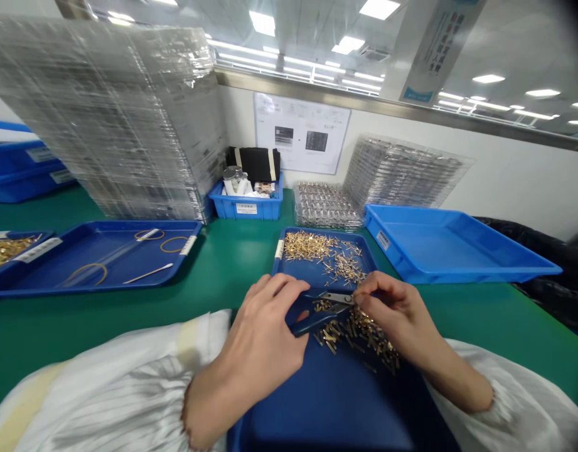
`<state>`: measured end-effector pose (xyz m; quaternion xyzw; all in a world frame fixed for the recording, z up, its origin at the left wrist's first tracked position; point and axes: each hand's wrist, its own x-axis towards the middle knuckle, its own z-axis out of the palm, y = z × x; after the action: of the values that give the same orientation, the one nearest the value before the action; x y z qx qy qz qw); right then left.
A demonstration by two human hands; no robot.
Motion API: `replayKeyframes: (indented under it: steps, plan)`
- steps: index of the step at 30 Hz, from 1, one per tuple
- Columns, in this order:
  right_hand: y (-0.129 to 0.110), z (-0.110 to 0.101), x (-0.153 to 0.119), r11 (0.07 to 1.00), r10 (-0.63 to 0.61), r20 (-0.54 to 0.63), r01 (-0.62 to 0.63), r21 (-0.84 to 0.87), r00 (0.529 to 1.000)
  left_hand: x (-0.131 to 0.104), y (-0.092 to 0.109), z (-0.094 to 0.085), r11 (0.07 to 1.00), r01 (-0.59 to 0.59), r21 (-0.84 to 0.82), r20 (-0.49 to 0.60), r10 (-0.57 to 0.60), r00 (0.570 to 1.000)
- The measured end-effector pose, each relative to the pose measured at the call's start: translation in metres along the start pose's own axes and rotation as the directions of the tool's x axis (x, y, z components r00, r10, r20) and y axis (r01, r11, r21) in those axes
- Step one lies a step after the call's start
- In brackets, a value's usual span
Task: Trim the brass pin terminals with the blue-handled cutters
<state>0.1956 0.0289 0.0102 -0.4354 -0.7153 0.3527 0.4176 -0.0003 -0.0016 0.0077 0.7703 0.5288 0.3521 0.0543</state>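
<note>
My left hand [265,333] is wrapped round the dark blue handles of a pair of pliers [312,321]. The metal jaws of the pliers point right, to the fingertips of my right hand [396,307]. Thumb and forefinger of that hand are pinched together at the jaws; whatever small piece they hold is hidden. Both hands are above a dark blue tray [326,402], where a heap of small gold-coloured metal pins [364,329] lies. Just behind, a smaller blue tray [300,270] holds more small gold pins [307,245].
At left, a blue tray [123,251] holds rubber bands and a cotton swab [150,273]. A tall wrapped stack of clear trays [128,125] rises behind it. A bright blue tray [458,245] stands right. A blue bin [246,207] and clear blister trays [326,204] line the back.
</note>
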Motion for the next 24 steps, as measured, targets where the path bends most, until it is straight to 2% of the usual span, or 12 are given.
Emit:
replayKeyframes:
  steps: [2, 4, 8, 10, 13, 17, 24]
  plan:
    - [0.0005, -0.0008, 0.0008, 0.996, 0.066, 0.035, -0.068, 0.053, 0.997, 0.0008, -0.0005, -0.0001, 0.998, 0.032, -0.046, 0.035, -0.03, 0.999]
    - [-0.0006, -0.0025, 0.0011, 0.997, 0.071, 0.088, -0.069, -0.032, 0.994, 0.0014, -0.0021, -0.0005, 0.998, 0.036, -0.044, 0.09, -0.032, 0.995]
    - [-0.0042, -0.0063, 0.0006, 0.932, -0.098, 0.207, 0.162, -0.323, 0.973, 0.0016, -0.0066, -0.0008, 0.998, -0.044, 0.043, 0.179, 0.035, 0.983]
    - [-0.0034, -0.0067, 0.0003, 0.867, -0.185, 0.263, 0.283, -0.411, 0.947, 0.0012, -0.008, -0.0007, 0.99, -0.101, 0.099, 0.191, 0.081, 0.978]
    - [0.0011, -0.0049, -0.0004, 0.785, -0.239, 0.31, 0.371, -0.496, 0.92, 0.0007, -0.0085, -0.0013, 0.969, -0.186, 0.162, 0.181, 0.157, 0.971]
    - [0.0032, -0.0024, -0.0011, 0.756, -0.245, 0.307, 0.379, -0.534, 0.92, -0.0001, -0.0077, -0.0021, 0.948, -0.245, 0.203, 0.177, 0.211, 0.961]
    - [-0.0003, -0.0077, 0.0012, 0.854, -0.18, 0.304, 0.302, -0.424, 0.935, 0.001, -0.0075, 0.0012, 0.978, -0.154, 0.14, 0.156, 0.131, 0.979]
